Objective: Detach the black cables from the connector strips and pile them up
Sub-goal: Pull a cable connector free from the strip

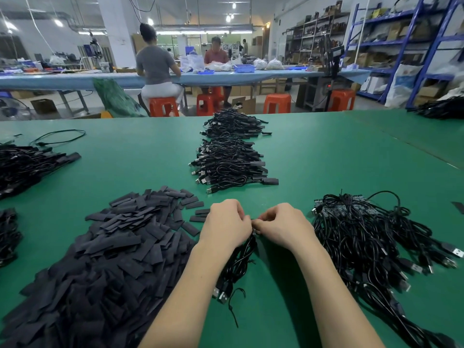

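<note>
Left hand [227, 223]: fingers curled, pinching the top end of a small bunch of black cables [238, 259] at the middle of the tabletop [326, 151]
Right hand [281, 226]: fingers curled too, pinching the same spot from the other side; fingertips of both hands meet there
What sits between the fingertips: too small and hidden to tell, probably the connector end being pulled free
Held bunch: hangs down toward the person, plugs [221, 293] lying on the tabletop between the forearms
Cables still to do: tangled heap [371, 242] just right of the hands, a connector strip [334, 209] showing at its far edge
Finished piles: two neat stacks [231, 156] further out, straight ahead
Doing it well: grip close to the joint, pull straight along the plug rather than bending it, keep the loose ends gathered so they do not snag the heap
Risk: tugging on the wire itself could strain it
</note>
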### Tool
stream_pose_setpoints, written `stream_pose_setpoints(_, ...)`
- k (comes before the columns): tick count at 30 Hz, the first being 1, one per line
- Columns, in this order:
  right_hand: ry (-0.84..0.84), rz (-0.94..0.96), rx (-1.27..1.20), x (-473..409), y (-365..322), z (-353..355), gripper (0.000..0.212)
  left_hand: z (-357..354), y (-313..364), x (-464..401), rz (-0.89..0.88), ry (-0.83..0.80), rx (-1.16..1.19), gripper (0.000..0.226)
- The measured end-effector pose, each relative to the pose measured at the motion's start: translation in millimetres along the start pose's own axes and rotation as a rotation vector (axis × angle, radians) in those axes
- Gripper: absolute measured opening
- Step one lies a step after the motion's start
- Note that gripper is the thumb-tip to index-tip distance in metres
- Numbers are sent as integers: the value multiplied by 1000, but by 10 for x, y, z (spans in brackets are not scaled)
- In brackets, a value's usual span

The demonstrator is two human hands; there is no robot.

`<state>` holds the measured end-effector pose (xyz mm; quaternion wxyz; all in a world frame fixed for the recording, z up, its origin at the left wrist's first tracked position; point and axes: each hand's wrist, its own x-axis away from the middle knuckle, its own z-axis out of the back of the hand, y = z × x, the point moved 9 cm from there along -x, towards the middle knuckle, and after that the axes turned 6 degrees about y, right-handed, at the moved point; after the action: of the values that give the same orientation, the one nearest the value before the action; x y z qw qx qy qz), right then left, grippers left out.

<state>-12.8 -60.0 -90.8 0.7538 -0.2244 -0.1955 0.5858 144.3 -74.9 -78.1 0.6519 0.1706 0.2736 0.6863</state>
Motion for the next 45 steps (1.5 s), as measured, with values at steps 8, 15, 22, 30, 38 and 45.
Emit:
stream_pose_setpoints(8, -27, -18, -426, 0, -14, -55, 12, -63, -132, -68, 150, -115, 563, 7)
stream_pose_setpoints(15, -54, -113, -845, 70, 52, 64, 20, -100, -45, 1, 254, -306, 1024, 4)
stream_pose_setpoints(22, -154, -152, -958, 66, 54, -16, 31, -153, 43, 47, 244, -413, 1147, 6)
stream_pose_setpoints(30, -347, -166, -1153, 108, -66, -148, 25, -128, 53, 62, 291, -432, 1192, 19)
stream_pose_setpoints(38, -480, -360, -1392, 190, -60, -277, 26, -200, 151, 132, 371, -521, 1399, 36)
stream_pose_setpoints(45, 124, -226, -1019, 21, 298, 214, 12, -192, -66, 157, 346, -525, 1109, 8)
